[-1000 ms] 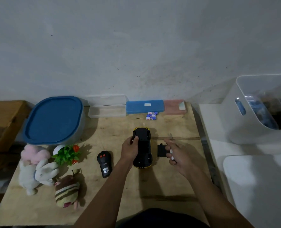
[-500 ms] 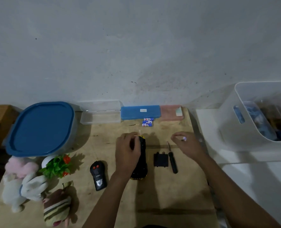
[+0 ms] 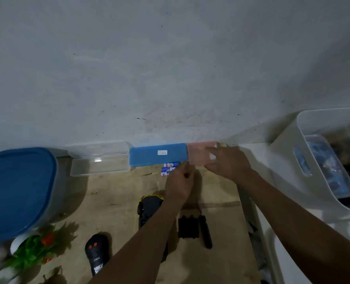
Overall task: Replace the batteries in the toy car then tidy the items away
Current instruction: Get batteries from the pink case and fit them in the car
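Observation:
The black and yellow toy car (image 3: pixel 149 206) lies upside down on the wooden table, partly hidden by my left forearm. Its black battery cover (image 3: pixel 187 226) and a black screwdriver (image 3: pixel 205 230) lie just right of it. Blue and white batteries (image 3: pixel 169 169) sit in front of the blue box (image 3: pixel 157 154). Both hands are at the pink box (image 3: pixel 198 154) by the wall. My right hand (image 3: pixel 227 165) holds it, fingers on top and thumb at its front. My left hand (image 3: pixel 180 181) has curled fingers at its front left corner.
A black remote (image 3: pixel 97 253) lies at the front left. A clear box (image 3: pixel 100 160) and a large blue-lidded container (image 3: pixel 16 191) stand to the left, with a small plant (image 3: pixel 35 249) below. A white basket (image 3: pixel 329 156) of items stands on the right.
My left hand let go of the toy car and moved back to the pink box. My right hand also moved back onto the pink box. The camera tilted closer.

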`<state>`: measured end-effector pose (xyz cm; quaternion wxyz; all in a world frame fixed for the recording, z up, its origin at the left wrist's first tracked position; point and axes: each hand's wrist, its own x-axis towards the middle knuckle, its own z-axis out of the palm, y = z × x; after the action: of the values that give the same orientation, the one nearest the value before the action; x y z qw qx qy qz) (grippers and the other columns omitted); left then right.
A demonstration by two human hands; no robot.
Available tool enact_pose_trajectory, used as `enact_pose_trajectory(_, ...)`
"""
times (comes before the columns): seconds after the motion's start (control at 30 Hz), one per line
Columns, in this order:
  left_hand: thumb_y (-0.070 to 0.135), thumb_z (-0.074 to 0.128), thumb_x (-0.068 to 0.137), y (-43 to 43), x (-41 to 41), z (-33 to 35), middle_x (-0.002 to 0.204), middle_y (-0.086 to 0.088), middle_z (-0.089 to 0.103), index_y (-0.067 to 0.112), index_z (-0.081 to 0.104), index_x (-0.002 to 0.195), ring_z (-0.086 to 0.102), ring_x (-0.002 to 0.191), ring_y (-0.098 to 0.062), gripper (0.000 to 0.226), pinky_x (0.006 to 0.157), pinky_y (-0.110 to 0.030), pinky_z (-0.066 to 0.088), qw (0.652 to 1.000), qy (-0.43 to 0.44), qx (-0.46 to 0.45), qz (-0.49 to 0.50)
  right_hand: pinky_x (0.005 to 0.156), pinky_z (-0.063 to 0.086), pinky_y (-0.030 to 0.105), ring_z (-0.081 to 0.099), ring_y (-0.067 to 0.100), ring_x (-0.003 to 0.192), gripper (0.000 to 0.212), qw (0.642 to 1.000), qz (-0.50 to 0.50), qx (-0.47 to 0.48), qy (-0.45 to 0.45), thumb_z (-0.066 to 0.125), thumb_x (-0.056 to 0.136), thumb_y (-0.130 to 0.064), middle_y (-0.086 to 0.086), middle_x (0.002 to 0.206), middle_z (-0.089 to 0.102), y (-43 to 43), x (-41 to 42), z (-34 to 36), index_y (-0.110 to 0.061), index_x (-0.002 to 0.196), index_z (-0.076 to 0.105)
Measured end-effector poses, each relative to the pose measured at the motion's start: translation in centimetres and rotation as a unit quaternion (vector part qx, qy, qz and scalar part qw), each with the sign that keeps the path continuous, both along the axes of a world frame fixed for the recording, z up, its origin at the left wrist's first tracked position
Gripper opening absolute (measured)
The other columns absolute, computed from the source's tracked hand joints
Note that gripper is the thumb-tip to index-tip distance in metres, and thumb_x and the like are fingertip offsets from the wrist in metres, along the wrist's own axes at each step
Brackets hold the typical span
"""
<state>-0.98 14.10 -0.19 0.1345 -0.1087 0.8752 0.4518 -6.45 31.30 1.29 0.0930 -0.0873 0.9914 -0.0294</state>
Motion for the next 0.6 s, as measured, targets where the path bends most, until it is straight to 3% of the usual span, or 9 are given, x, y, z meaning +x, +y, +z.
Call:
enact_pose_trajectory(0.1,0.031,0.056,0.1,0.3,-0.8,-1.3,0.108,-0.004,0.074,0.022,0.068,0.123,0.066,0.099,-0.023,0.028,0.078,-0.027,0.047,1.0,0.011,-0.023,0.009,0.093,0.049,0.041,0.063,0.019,0.103,0.053,0.998,0.041,0.037,0.001,0.055,0.084,-0.06,-0.001,0.124,0.063,-0.1,-0.8,-0.3,-0.035,0.13,0.051)
enact_pose_trajectory(0.17,0.036,0.058,0.099,0.4,-1.3,-1.6,0.105,-0.002,0.076,0.027,0.07,0.123,0.068,0.096,-0.022,0.028,0.074,-0.027,0.048,0.999,0.023,-0.032,0.028,0.087,0.049,0.031,0.064,0.018,0.1,0.049,0.996,0.079,0.036,0.004,0.056,0.085,-0.054,0.0,0.119,0.065,-0.1,-1.4,0.1,-0.03,0.128,0.056)
enact_pose_trajectory(0.27,0.039,0.061,0.097,0.4,-1.6,-2.2,0.105,-0.003,0.077,0.031,0.069,0.125,0.069,0.093,-0.022,0.03,0.075,-0.031,0.053,0.997,0.039,-0.048,0.035,0.069,0.041,0.025,0.064,0.019,0.087,0.043,0.989,0.139,0.054,0.002,0.057,0.085,-0.048,0.002,0.105,0.068,-0.3,-2.2,1.4,-0.023,0.119,0.061)
enact_pose_trajectory(0.47,0.045,0.058,0.097,0.0,-1.8,-2.6,0.101,-0.005,0.077,0.031,0.071,0.122,0.068,0.087,-0.022,0.031,0.07,-0.034,0.054,0.997,0.053,-0.049,0.023,0.062,0.04,0.024,0.053,0.014,0.064,0.044,0.977,0.186,0.097,-0.045,0.058,0.08,-0.056,-0.003,0.088,0.069,-1.0,-3.8,2.8,-0.021,0.106,0.067)
enact_pose_trajectory(0.6,0.046,0.059,0.096,-0.1,-1.3,-2.7,0.096,-0.004,0.077,0.029,0.069,0.126,0.069,0.084,-0.02,0.036,0.069,-0.034,0.055,0.997,0.057,-0.05,0.019,0.065,0.042,0.023,0.064,0.014,0.074,0.052,0.984,0.168,0.06,-0.014,0.058,0.079,-0.063,-0.006,0.095,0.073,-0.4,-4.7,4.5,-0.027,0.115,0.068)
